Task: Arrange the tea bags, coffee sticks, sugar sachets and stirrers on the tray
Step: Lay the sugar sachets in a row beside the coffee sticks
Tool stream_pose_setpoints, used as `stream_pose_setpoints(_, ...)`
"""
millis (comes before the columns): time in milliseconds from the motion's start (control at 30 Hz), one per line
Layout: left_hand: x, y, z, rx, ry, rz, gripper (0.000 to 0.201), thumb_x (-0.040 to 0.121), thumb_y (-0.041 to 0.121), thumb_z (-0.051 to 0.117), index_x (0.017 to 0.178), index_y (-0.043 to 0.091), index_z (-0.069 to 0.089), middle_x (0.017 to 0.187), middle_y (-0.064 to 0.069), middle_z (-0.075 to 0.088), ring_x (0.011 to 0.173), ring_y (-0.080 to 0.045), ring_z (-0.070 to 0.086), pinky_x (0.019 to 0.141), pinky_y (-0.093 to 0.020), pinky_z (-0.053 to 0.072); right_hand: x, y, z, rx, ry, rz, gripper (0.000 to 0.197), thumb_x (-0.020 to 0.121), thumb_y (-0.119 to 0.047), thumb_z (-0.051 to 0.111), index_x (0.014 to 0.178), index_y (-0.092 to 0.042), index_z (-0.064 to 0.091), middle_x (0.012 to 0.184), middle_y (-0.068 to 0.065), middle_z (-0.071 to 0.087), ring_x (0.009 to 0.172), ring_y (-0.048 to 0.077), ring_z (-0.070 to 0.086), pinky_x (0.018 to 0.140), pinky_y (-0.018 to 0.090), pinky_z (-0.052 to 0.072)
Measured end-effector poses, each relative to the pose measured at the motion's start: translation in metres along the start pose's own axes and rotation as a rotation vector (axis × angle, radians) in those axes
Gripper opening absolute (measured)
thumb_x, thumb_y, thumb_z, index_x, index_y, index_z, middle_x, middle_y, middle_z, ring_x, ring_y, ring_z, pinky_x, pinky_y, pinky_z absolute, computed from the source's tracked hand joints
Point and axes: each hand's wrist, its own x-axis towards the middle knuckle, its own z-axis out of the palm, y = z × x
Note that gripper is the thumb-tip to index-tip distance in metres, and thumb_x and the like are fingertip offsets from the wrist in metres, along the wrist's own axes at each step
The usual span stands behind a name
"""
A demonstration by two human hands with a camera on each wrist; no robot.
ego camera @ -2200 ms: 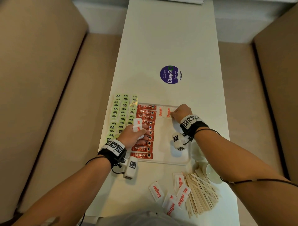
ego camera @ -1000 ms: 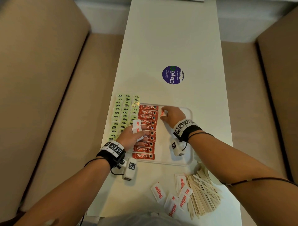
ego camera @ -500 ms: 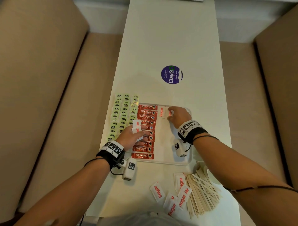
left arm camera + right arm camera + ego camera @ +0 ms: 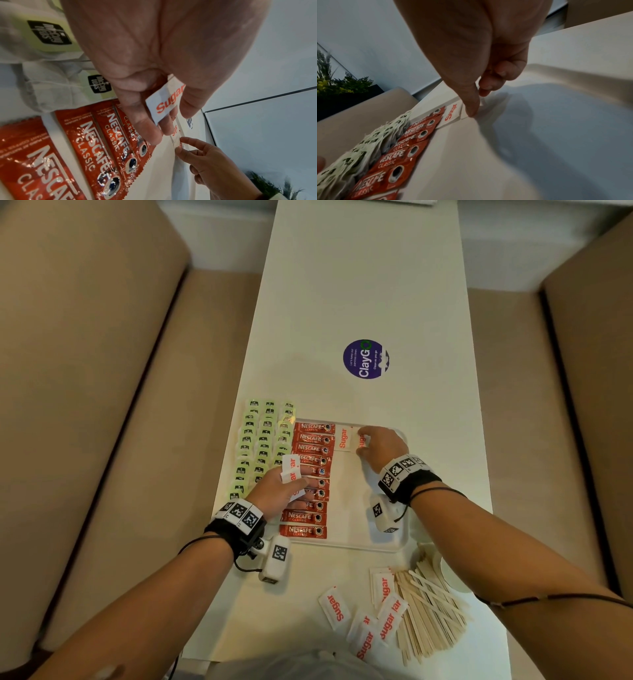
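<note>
A white tray [image 4: 397,544] holds a column of red coffee sticks [image 4: 313,448] along its left side. One sugar sachet [image 4: 343,437] lies flat at the far edge beside them. My right hand [image 4: 368,441] pinches a second sugar sachet [image 4: 360,441] by its ends, right of the first; the thumb presses its near corner [image 4: 467,113]. My left hand [image 4: 294,486] rests over the coffee sticks and grips a few sugar sachets [image 4: 291,469] [image 4: 164,102]. Green tea bags [image 4: 263,440] lie in rows left of the tray. Wooden stirrers [image 4: 431,618] are piled near me.
Several loose sugar sachets [image 4: 376,614] lie on the white table [image 4: 359,285] left of the stirrers. A white cup [image 4: 448,573] stands by my right forearm. A purple round sticker [image 4: 365,358] sits beyond the tray. Beige sofas flank the table.
My right hand slid left over the sachets at the tray's far edge, then back right a little, staying on the second sachet. The left hand has kept still with its sachets.
</note>
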Motion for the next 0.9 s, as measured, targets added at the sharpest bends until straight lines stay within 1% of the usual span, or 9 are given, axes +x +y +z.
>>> stream_pose_setpoints(100, 0.0, 0.001, 0.001, -0.051, -0.019, -0.017, 0.021, 0.099, 0.009, 0.057, 0.119, 0.015, 0.062, 0.107, -0.008, 0.076, 0.094, -0.026, 0.073, 0.081, -0.038, 0.061, -0.002, -0.001, -0.003, -0.008, 0.014, -0.006, 0.039, 0.095, -0.021, 0.067, 0.134, -0.019, 0.062, 0.127, 0.002, 0.068, 0.115, 0.021, 0.064, 0.096, 0.03, 0.047)
stream_pose_setpoints(200, -0.001, 0.002, 0.001, -0.08, -0.039, -0.031, 0.025, 0.101, 0.004, 0.047, 0.118, 0.016, 0.062, 0.11, -0.01, 0.075, 0.096, -0.029, 0.072, 0.081, -0.04, 0.061, -0.005, -0.003, -0.001, 0.063, 0.036, -0.009, 0.034, 0.093, -0.026, 0.069, 0.126, -0.023, 0.065, 0.118, -0.002, 0.071, 0.107, 0.018, 0.067, 0.09, 0.027, 0.047)
stream_pose_setpoints(267, -0.001, 0.002, 0.002, -0.086, -0.051, -0.039, 0.029, 0.102, 0.002, 0.043, 0.12, 0.017, 0.061, 0.111, -0.009, 0.075, 0.1, -0.03, 0.072, 0.082, -0.042, 0.061, -0.01, -0.005, 0.003, 0.131, 0.028, -0.012, 0.037, 0.092, -0.031, 0.071, 0.127, -0.023, 0.065, 0.118, -0.003, 0.071, 0.104, 0.016, 0.067, 0.095, 0.03, 0.052)
stream_pose_setpoints(333, -0.003, 0.003, 0.003, -0.061, -0.074, -0.027, 0.027, 0.103, 0.004, 0.045, 0.122, 0.018, 0.059, 0.114, -0.007, 0.075, 0.103, -0.028, 0.072, 0.083, -0.041, 0.061, -0.017, -0.007, 0.007, 0.156, 0.008, -0.04, 0.034, 0.093, -0.032, 0.07, 0.125, -0.023, 0.066, 0.112, -0.003, 0.071, 0.099, 0.014, 0.066, 0.098, 0.033, 0.052)
stream_pose_setpoints(500, -0.007, 0.004, 0.006, 0.006, -0.047, 0.01, 0.017, 0.101, 0.011, 0.056, 0.116, 0.013, 0.063, 0.107, -0.005, 0.077, 0.096, -0.026, 0.074, 0.072, -0.03, 0.062, -0.047, -0.018, 0.009, 0.27, -0.137, -0.159, 0.024, 0.099, -0.035, 0.061, 0.112, -0.019, 0.074, 0.105, -0.004, 0.072, 0.09, 0.009, 0.064, 0.087, 0.025, 0.048)
stream_pose_setpoints(633, -0.01, 0.005, 0.01, 0.037, -0.01, 0.031, 0.015, 0.096, 0.016, 0.065, 0.111, 0.014, 0.067, 0.1, -0.007, 0.077, 0.089, -0.029, 0.075, 0.076, -0.035, 0.063, -0.069, -0.022, 0.016, 0.366, -0.253, -0.205, 0.024, 0.101, -0.036, 0.058, 0.108, -0.02, 0.075, 0.094, -0.012, 0.07, 0.076, -0.001, 0.061, 0.076, 0.021, 0.046)
stream_pose_setpoints(767, -0.012, 0.004, 0.013, 0.078, -0.013, 0.065, 0.018, 0.094, 0.019, 0.069, 0.112, 0.016, 0.068, 0.096, -0.008, 0.078, 0.08, -0.024, 0.075, 0.064, -0.027, 0.061, -0.081, -0.023, 0.022, 0.419, -0.278, -0.211, 0.021, 0.102, -0.034, 0.057, 0.101, -0.022, 0.075, 0.093, -0.008, 0.072, 0.066, 0.001, 0.059, 0.067, 0.018, 0.046)
stream_pose_setpoints(833, -0.012, 0.002, 0.012, 0.112, -0.014, 0.083, 0.02, 0.093, 0.02, 0.07, 0.112, 0.014, 0.068, 0.095, -0.009, 0.077, 0.078, -0.024, 0.075, 0.067, -0.03, 0.062, -0.085, -0.022, 0.024, 0.46, -0.288, -0.198, 0.019, 0.102, -0.03, 0.057, 0.093, -0.024, 0.072, 0.093, -0.002, 0.074, 0.063, 0.005, 0.06, 0.064, 0.022, 0.05)
stream_pose_setpoints(900, -0.012, 0.0, 0.012, 0.133, -0.012, 0.092, 0.022, 0.093, 0.022, 0.071, 0.113, 0.014, 0.068, 0.095, -0.009, 0.077, 0.077, -0.024, 0.074, 0.073, -0.035, 0.062, -0.087, -0.022, 0.026, 0.503, -0.296, -0.19, 0.022, 0.101, -0.025, 0.056, 0.088, -0.018, 0.072, 0.092, 0.005, 0.074, 0.064, 0.009, 0.061, 0.065, 0.029, 0.055)
